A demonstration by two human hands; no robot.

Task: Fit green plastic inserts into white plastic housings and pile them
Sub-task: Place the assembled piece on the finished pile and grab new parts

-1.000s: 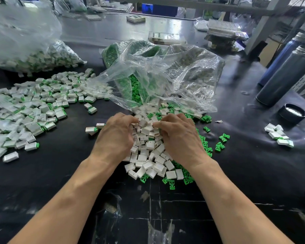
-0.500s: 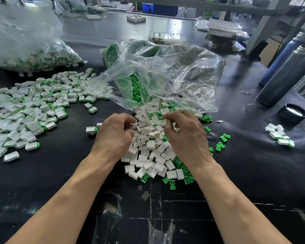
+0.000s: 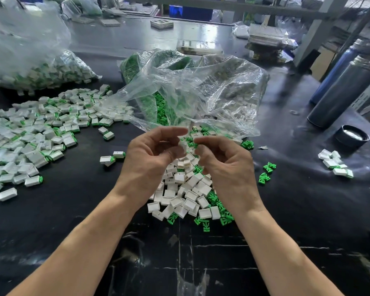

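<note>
Two hands meet just above the loose heap of white housings [image 3: 186, 189] on the black worktop [image 3: 286, 210]. The left hand [image 3: 152, 154] has its grip pinched closed on one white housing [image 3: 182, 144]; the right hand [image 3: 224, 161] pinches something small against it, probably a green insert [image 3: 192, 144], though its fingers hide most of it. To seat it well, the person should square the insert to the housing's open end, then press straight until flush, and toss it onto the finished pile [image 3: 41, 133] at left

Glossy black table [image 3: 73, 210] (scuffed), crinkled clear plastic bag [image 3: 201, 88], matt white housings [image 3: 188, 189]
</note>
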